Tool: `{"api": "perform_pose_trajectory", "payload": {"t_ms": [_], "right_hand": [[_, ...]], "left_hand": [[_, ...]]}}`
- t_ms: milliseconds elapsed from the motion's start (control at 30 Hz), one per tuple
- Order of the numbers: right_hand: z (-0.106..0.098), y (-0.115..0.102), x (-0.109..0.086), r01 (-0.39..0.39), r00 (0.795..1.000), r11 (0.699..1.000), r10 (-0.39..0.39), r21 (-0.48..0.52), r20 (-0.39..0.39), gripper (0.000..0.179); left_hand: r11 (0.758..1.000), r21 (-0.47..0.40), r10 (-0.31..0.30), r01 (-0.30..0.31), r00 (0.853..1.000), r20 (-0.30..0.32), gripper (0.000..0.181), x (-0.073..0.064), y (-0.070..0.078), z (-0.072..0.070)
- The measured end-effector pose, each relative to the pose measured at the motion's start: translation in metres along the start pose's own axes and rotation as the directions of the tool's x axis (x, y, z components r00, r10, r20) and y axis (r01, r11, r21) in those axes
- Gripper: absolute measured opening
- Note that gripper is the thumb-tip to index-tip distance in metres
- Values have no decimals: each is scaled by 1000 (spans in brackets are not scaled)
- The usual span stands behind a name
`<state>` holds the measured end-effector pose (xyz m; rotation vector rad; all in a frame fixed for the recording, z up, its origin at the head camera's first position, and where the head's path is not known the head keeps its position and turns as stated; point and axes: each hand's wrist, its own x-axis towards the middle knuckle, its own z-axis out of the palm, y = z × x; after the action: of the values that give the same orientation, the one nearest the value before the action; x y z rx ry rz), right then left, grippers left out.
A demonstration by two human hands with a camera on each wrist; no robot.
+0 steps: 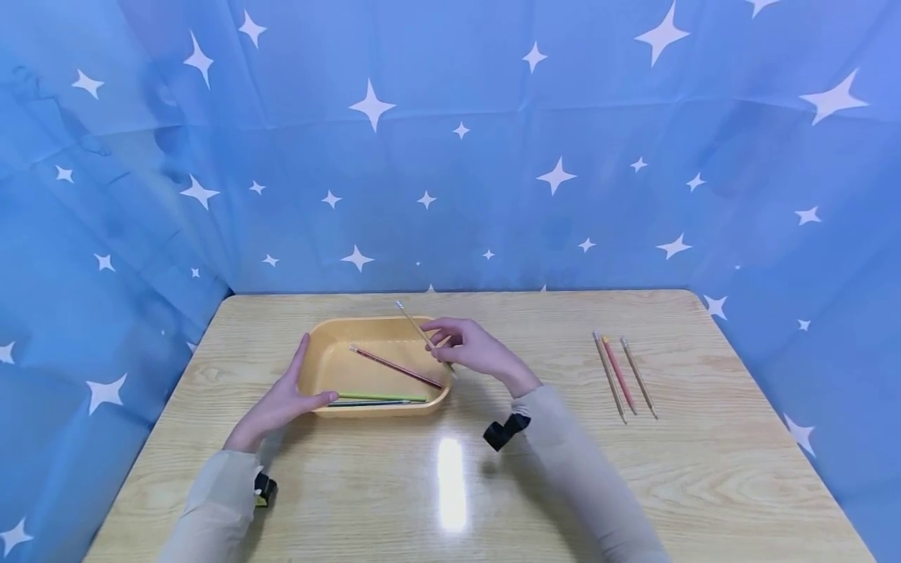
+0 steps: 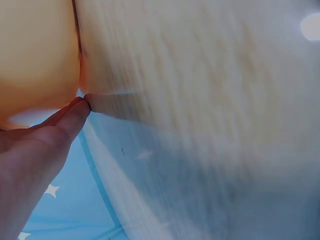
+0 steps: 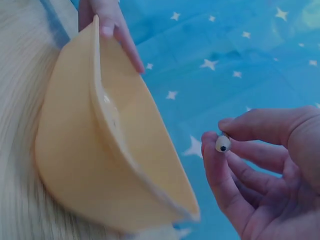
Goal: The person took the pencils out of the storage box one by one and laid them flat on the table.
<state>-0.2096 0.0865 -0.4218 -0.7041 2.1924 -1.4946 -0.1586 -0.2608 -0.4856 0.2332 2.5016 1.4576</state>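
Note:
My left hand holds the left end of a yellow plastic basket, thumb over the near rim and fingers along the left side. Over the basket's right end, my right hand pinches a light wood-coloured pencil between thumb and fingertips. In the right wrist view this pencil points end-on at the camera, its dark core showing. Inside the basket a dark red pencil lies slanted. A light green pencil and a dark green pencil lie along the near wall.
On the right of the wooden table a brown pencil, a red pencil and another brown pencil lie side by side. A blue star-patterned curtain hangs behind and at both sides.

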Motion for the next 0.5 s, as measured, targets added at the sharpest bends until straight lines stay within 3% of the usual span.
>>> {"api": "perform_pose_trajectory", "payload": {"t_ms": [200, 500], "right_hand": [[-25, 14, -34, -7, 997, 1000, 5, -24, -73, 46], [-61, 44, -89, -105, 984, 991, 92, -82, -154, 45]], "left_hand": [[1000, 3, 0, 0, 1000, 6, 117, 0, 0, -2], [1000, 23, 19, -19, 1000, 8, 117, -1, 0, 0]]}}
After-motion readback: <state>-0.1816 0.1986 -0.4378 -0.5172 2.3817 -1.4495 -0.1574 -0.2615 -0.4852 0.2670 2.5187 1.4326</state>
